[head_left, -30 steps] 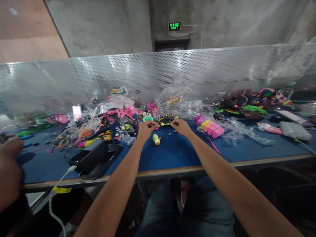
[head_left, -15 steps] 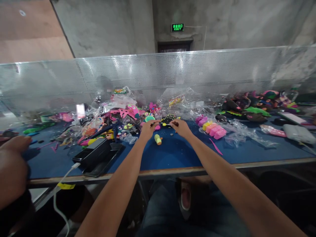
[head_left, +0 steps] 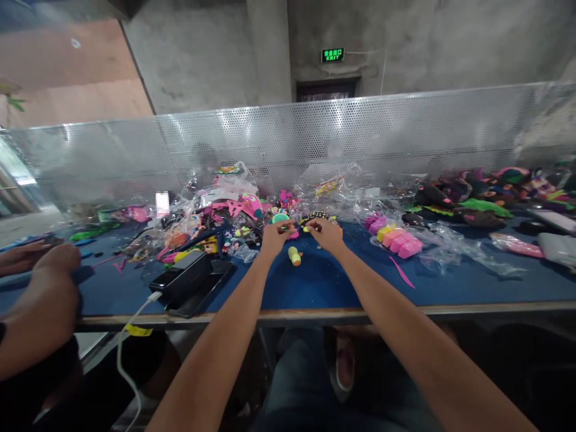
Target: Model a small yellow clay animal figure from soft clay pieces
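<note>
My left hand (head_left: 275, 237) is raised over the blue table, thumb and fingers pinched together; whatever lies between them is too small to make out. Facing it, a short gap away, my right hand (head_left: 327, 236) is also pinched, with a tiny yellow bit (head_left: 306, 228) at its fingertips. I cannot tell whether that bit is held or lies behind. A black piece with light dots (head_left: 317, 215) shows just beyond my right hand. Below and between the hands, a small pale yellow-green figure (head_left: 294, 254) with an orange end lies on the table. A round green piece (head_left: 279, 219) sits behind my left hand.
A black power bank-like box (head_left: 180, 277) with a white cable stands left. Pink and yellow clay blocks (head_left: 402, 242) and a pink modelling knife (head_left: 401, 272) lie right. Colourful pieces and plastic bags line the perforated screen (head_left: 270, 138). A co-worker's arm (head_left: 49, 294) is far left.
The view has shifted, so the scene sits slightly further right. Both my hands stay pinched close together. The co-worker's hand at the left has moved away, further onto the table.
</note>
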`<state>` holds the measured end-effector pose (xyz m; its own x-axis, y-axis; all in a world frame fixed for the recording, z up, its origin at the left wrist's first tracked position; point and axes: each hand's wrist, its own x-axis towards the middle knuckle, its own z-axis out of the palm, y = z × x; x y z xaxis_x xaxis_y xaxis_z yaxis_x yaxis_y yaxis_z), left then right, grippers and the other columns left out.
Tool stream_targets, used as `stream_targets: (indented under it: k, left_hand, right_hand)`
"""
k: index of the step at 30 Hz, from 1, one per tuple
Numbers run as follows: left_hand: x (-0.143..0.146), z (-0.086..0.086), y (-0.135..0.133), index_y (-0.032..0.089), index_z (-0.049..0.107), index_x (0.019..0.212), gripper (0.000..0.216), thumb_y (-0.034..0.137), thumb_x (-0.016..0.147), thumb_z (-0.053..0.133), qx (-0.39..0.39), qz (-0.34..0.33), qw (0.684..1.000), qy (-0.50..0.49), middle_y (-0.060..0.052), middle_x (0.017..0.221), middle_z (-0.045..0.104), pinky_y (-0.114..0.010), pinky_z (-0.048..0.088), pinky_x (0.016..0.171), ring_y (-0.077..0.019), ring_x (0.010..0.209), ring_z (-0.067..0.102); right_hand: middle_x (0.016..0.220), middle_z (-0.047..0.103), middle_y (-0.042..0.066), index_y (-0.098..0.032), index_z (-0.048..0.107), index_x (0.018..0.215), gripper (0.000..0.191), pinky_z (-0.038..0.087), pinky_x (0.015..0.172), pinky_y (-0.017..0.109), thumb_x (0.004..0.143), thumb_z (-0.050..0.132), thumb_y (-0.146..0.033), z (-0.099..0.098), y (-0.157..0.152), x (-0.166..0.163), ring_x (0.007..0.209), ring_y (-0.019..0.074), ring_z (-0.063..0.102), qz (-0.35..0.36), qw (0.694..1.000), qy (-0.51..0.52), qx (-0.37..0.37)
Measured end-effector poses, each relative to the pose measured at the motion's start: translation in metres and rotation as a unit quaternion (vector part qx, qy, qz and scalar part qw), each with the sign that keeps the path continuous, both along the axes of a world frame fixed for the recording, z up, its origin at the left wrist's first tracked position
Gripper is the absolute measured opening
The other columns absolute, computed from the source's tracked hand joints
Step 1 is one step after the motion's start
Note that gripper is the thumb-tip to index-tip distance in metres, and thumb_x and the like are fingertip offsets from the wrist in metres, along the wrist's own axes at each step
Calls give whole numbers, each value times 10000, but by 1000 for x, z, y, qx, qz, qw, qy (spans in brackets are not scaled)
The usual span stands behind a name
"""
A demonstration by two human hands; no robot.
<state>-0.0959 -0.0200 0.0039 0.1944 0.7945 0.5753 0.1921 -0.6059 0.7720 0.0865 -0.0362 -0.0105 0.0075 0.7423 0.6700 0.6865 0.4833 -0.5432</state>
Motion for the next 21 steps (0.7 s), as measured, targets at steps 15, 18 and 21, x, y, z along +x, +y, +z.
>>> stream_targets:
  k: [15, 18, 21]
  left_hand:
    - [2, 4, -3, 110, 687, 902, 454, 403, 565, 772, -115, -82, 986, -84, 24, 589, 580, -229, 394, 495, -74, 463, 474]
    - [3, 6, -8, 114, 682, 794, 400, 450, 588, 751, -138, -118, 982, -48, 33, 534, 539, -223, 385, 499, -77, 472, 468]
    - [3, 7, -12, 128, 655, 716, 386, 488, 602, 732, -158, -141, 977, -30, 29, 533, 527, -225, 393, 508, -86, 493, 478]
  right_hand:
    - [767, 610, 5, -185, 674, 979, 254, 441, 626, 226, 748, 610, -270, 15, -15, -10, 660, 121, 544, 128, 990, 35, 36]
    - [791, 629, 13, -204, 682, 990, 245, 449, 642, 232, 770, 601, -277, 17, -16, -9, 697, 132, 568, 129, 990, 29, 39]
    - [845, 655, 25, -223, 698, 941, 200, 456, 671, 244, 796, 594, -312, 18, -16, -10, 751, 144, 593, 142, 989, 19, 44]
